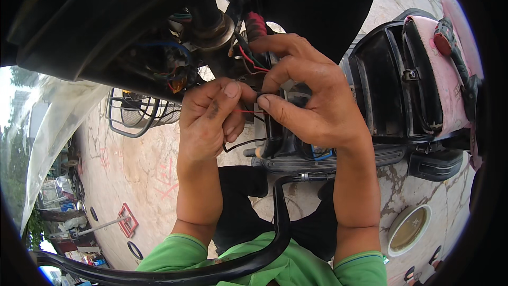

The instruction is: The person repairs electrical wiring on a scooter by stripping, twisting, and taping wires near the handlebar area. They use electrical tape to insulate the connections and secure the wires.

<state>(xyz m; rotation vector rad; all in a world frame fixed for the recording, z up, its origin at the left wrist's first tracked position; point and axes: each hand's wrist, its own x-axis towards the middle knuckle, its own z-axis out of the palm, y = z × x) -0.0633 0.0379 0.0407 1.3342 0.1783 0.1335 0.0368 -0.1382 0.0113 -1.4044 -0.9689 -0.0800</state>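
Below an opened black front housing (79,37) with loose wiring, my left hand (211,119) is closed in a pinch on a thin wire (250,111), part of it red. Close beside it, my right hand (304,95) holds a short dark piece of wire between thumb and index finger, largely hidden by the fingertips. Red and green wires (253,62) come down from above near my right fingers, beside a metal steering column (216,34) and a red-pink wrapped bundle (255,24). A black cable (238,144) loops below my left hand.
A scooter seat (381,85) with pink cover stands at right. A wire basket (135,119) is at left behind clear plastic sheeting (50,116). A black bent tube (201,273) crosses low in front of me. A white basin (394,246) and red-headed tool (128,211) lie on the ground.
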